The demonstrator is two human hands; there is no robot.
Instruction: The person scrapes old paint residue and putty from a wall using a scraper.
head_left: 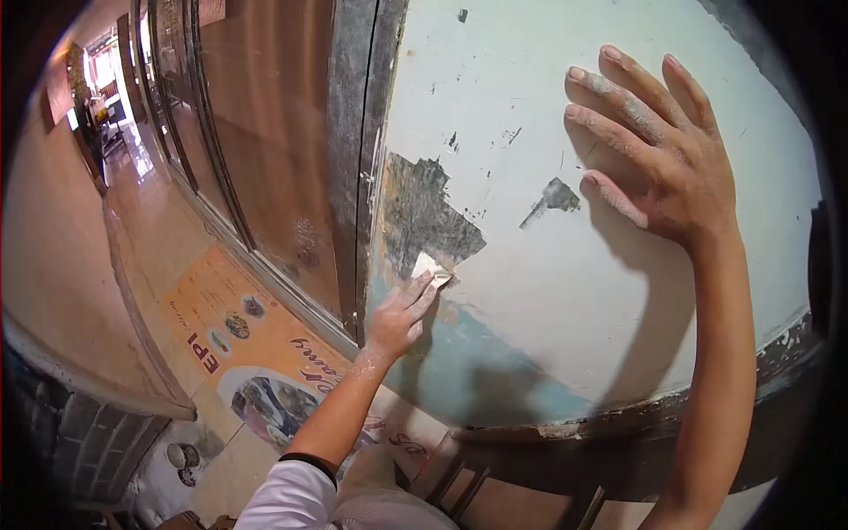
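Observation:
My left hand (399, 316) is closed on a pale flat scraper-like piece (431, 268), whose edge rests on the wall panel at the lower edge of a dark bare patch (430, 212). The panel (565, 291) is whitish, with a blue-green area at its lower left. My right hand (667, 155) is raised at the upper right, fingers spread, holding nothing, close to or against the panel; contact cannot be made out. White dust covers the fingers of both hands. A smaller dark patch (555, 199) lies between the hands.
A dark frame post (353, 132) and glass panes (265, 132) stand left of the panel. An orange printed banner (208, 300) lies on the floor at lower left, near a brick block (93, 442). Dark slats (468, 490) are below. A corridor (132, 159) runs back at upper left.

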